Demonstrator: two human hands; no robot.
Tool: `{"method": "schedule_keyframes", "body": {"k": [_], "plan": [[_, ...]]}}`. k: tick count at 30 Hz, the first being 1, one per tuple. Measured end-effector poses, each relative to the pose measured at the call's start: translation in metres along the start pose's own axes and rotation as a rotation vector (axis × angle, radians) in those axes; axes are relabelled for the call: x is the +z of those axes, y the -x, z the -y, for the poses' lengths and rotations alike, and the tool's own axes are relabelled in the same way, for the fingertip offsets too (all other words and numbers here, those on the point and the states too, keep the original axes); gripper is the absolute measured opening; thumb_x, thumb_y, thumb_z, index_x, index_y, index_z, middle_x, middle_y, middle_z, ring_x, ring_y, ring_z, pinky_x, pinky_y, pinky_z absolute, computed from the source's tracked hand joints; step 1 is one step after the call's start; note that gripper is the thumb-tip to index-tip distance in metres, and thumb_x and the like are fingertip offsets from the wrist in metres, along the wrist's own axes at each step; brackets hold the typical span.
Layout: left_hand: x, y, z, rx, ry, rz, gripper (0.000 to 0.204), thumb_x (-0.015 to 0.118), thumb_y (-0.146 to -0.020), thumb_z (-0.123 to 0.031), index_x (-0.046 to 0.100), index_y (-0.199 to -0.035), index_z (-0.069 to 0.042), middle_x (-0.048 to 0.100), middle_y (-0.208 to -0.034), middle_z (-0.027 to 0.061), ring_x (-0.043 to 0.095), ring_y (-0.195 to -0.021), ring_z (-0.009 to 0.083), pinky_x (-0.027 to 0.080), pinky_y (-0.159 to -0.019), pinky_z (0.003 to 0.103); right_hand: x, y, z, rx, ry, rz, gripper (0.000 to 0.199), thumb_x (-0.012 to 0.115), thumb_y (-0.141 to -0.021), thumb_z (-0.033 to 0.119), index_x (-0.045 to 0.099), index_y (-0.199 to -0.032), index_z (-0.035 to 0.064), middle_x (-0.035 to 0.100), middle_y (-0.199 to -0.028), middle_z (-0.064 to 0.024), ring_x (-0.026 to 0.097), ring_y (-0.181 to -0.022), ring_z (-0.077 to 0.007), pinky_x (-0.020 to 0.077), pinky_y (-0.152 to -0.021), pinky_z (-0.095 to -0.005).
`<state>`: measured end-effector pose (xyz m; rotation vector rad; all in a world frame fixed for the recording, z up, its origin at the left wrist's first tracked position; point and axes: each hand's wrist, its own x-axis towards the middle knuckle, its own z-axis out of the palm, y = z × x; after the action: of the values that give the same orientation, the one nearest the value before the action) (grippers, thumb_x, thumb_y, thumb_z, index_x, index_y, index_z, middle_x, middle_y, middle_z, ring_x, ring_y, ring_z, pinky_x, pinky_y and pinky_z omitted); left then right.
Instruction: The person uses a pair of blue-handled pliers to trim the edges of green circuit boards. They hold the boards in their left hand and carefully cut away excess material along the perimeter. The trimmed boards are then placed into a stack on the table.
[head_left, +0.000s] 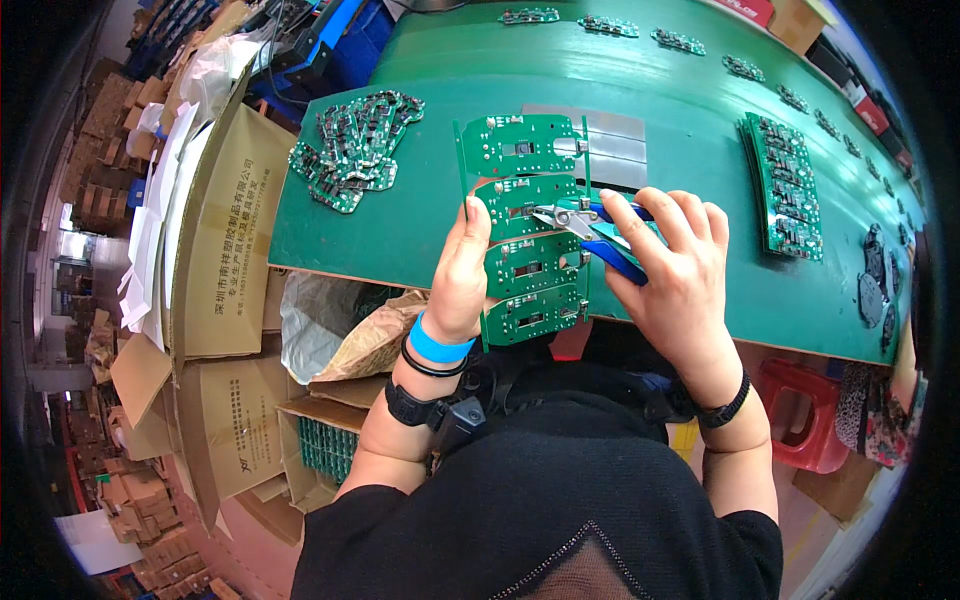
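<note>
Over the near edge of the green table [440,62], as the head view shows, the person's left hand [462,268] grips the left side of a panel of four joined circuit boards [512,250], while the right hand [682,262] is wrapped around blue-handled pliers [574,220], their tips at the second board from the top, though whether they touch it cannot be told. Beyond the panel lies a grey metal plate [618,148], with a heap of loose boards [362,148] to the left and a stack of board panels [786,190] to the right.
</note>
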<state>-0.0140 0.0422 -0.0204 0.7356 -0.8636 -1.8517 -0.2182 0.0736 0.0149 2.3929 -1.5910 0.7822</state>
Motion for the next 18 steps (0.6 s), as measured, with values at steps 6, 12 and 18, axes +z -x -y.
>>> {"method": "schedule_keyframes", "body": {"k": [6, 12, 18], "plan": [[0.0, -0.001, 0.0, -0.018, 0.042, 0.004, 0.066, 0.022, -0.102, -0.054, 0.038, -0.141, -0.004, 0.056, -0.128, 0.0203, 0.063, -0.107, 0.0341, 0.057, -0.088, 0.048, -0.002, -0.003, -0.002, -0.028, 0.012, -0.01, 0.063, 0.078, -0.059, 0.018, 0.063, -0.119, 0.0145, 0.058, -0.108, -0.0051, 0.054, -0.101, -0.024, 0.0364, -0.088, -0.0413], [-0.003, 0.0, -0.004, -0.049, 0.016, 0.013, 0.063, 0.022, -0.103, -0.053, 0.038, -0.14, -0.005, 0.058, -0.126, 0.0207, 0.065, -0.104, 0.0333, 0.058, -0.084, 0.047, 0.003, -0.003, -0.007, -0.088, 0.008, -0.056, 0.06, 0.079, -0.057, 0.017, 0.065, -0.115, 0.0149, 0.059, -0.102, -0.0035, 0.056, -0.094, -0.0218, 0.0386, -0.082, -0.0397], [-0.007, 0.001, -0.005, -0.072, 0.013, 0.002, 0.064, 0.021, -0.103, -0.053, 0.04, -0.139, -0.004, 0.058, -0.125, 0.0206, 0.065, -0.104, 0.0332, 0.058, -0.084, 0.047, 0.01, -0.003, -0.009, -0.08, -0.016, -0.1, 0.059, 0.079, -0.056, 0.017, 0.066, -0.113, 0.0145, 0.06, -0.101, -0.0037, 0.056, -0.092, -0.022, 0.0388, -0.081, -0.0391]]}}
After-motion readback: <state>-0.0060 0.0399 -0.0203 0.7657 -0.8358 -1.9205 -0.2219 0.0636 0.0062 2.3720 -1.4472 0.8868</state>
